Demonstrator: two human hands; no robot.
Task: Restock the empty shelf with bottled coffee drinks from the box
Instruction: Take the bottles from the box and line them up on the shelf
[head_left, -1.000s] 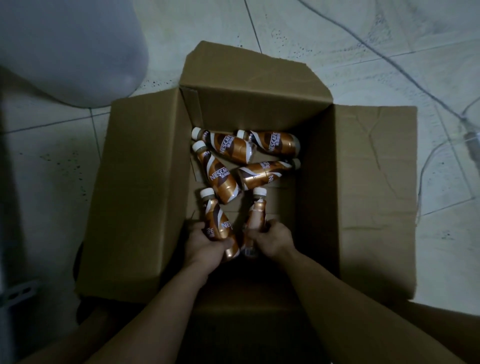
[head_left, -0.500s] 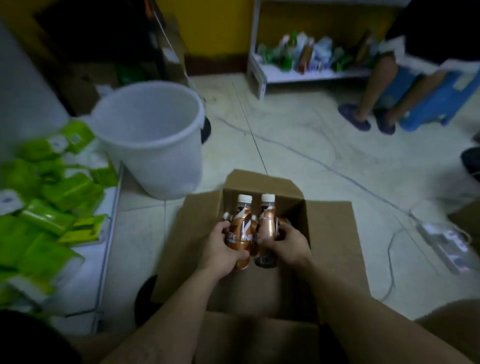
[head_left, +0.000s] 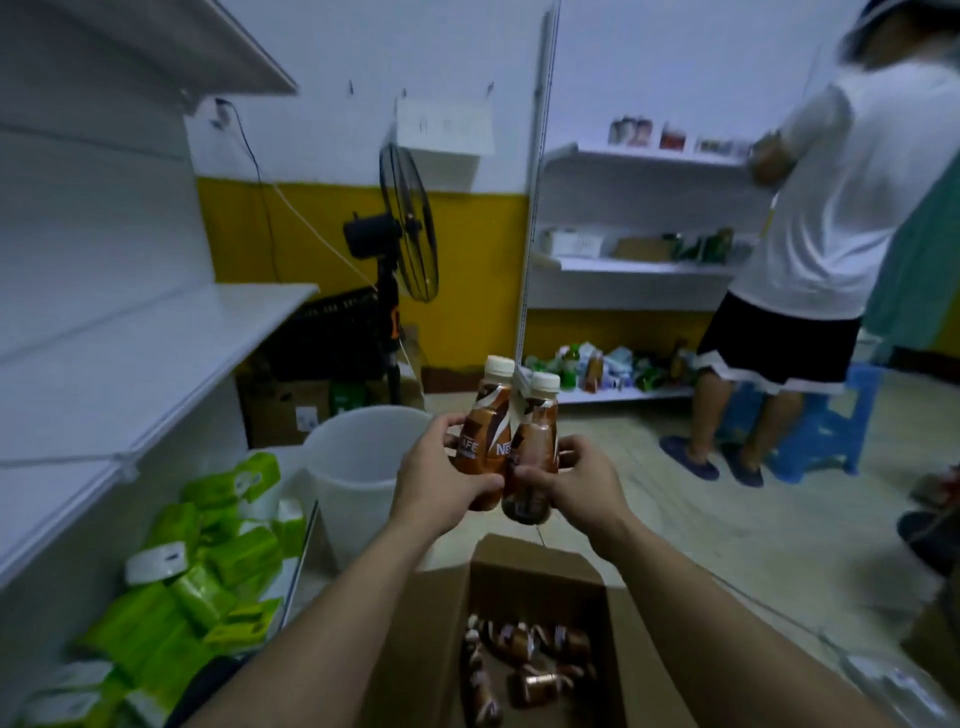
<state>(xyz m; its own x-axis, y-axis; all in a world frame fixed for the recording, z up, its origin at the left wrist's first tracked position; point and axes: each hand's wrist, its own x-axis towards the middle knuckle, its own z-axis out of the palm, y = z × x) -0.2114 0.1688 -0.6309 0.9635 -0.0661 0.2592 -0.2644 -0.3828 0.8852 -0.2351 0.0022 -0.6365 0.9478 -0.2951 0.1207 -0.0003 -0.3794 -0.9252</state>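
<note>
My left hand (head_left: 439, 480) grips a brown bottled coffee drink (head_left: 485, 426) with a white cap, held upright. My right hand (head_left: 579, 483) grips a second coffee bottle (head_left: 535, 447), upright and touching the first. Both bottles are raised in front of me, above the open cardboard box (head_left: 524, 566) on the floor. Several more coffee bottles (head_left: 524, 660) lie on their sides in the box. An empty white shelf (head_left: 140, 353) runs along my left at about hand height.
A white bucket (head_left: 358, 457) stands just left of the box. Green packets (head_left: 208, 561) fill the low shelf at lower left. A standing fan (head_left: 405, 223) is behind. A person (head_left: 810, 249) in a white shirt works at stocked shelves on the right, by a blue stool (head_left: 826, 415).
Both hands have lifted the two bottles out of the box and up in front of me. My view has risen from the box to the room and shelves.
</note>
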